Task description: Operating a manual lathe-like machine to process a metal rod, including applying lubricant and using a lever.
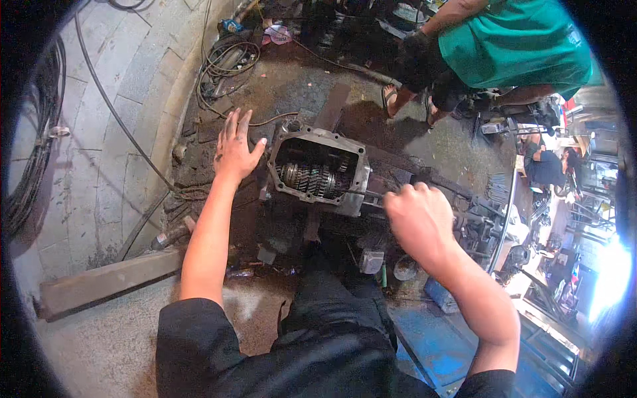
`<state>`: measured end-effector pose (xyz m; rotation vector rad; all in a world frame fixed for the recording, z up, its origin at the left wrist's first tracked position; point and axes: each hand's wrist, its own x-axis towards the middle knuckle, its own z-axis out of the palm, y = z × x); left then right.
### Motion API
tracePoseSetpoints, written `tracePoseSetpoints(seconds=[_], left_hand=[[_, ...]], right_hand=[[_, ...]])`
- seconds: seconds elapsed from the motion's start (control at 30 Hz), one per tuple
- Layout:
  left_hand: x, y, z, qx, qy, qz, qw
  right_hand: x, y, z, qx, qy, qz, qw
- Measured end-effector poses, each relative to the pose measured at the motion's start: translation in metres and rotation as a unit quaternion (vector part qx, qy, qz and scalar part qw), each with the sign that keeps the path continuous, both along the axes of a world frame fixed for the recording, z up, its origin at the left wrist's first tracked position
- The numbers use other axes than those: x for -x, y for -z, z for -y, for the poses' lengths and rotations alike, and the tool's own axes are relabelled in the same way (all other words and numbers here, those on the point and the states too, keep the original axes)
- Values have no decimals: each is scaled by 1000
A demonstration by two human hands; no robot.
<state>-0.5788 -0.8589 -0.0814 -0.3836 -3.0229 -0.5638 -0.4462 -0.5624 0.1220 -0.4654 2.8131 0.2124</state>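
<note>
A grey metal gearbox housing (318, 136) lies in front of me with its top open. Inside it a row of helical gears (312, 180) on a shaft shows, dark and oily. My left hand (235, 147) is open at the left end of the housing, fingers spread and pointing away from me; whether it touches the metal I cannot tell. To the right of the housing my right hand (419, 211) is closed in a fist. A dark rod (375, 201) runs from the housing's right side toward that fist. What the fingers hold is hidden behind the knuckles.
Coiled cables (229, 60) lie on the floor by the tiled wall (126, 86). A long beam (113, 282) rests at lower left. A person in a green shirt (517, 46) and sandals stands at far right. Metal parts (484, 229) and a blue metal surface (458, 345) lie to my right.
</note>
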Motion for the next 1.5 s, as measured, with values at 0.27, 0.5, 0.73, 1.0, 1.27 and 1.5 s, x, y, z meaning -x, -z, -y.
tracePoseSetpoints(seconds=[0.27,0.5,0.73,1.0,1.27,1.5], left_hand=[[12,3,2,-87,9,-10,996],[11,1,-2,-115,7,-2,993],[10,-6,-6,-126,5,32,992],[-14,-5,-2,-41,10,7,999],[-27,10,7,-71,20,-72,995],[-27,1,5,-56,27,-83,995]], right_hand=[[14,20,35,-84,-80,36,993],[3,17,72,-174,-128,-33,976],[14,35,-2,-20,-13,-52,998],[6,38,41,-68,-93,-69,991],[5,44,25,-36,-73,-89,993],[-1,48,12,-4,-17,-81,997]])
